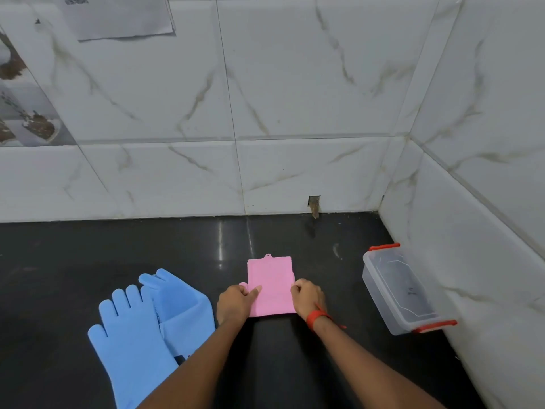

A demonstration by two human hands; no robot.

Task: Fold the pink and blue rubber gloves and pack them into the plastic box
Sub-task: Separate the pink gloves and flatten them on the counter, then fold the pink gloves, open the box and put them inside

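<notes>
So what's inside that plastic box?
Nothing shows inside the plastic box; through its clear walls only the dark counter shows. No gloves are packed yet.

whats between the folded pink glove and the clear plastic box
In the head view, the person's right hand grips the folded pink rubber glove's right edge; beyond it only bare black countertop reaches the clear plastic box with red latches.

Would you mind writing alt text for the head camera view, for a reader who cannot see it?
Two bare hands, left hand and right hand, grip the sides of a folded pink glove on a dark countertop. Two blue gloves lie overlapping to the left. A clear plastic box with red clips sits on the right, against the tiled wall.
</notes>
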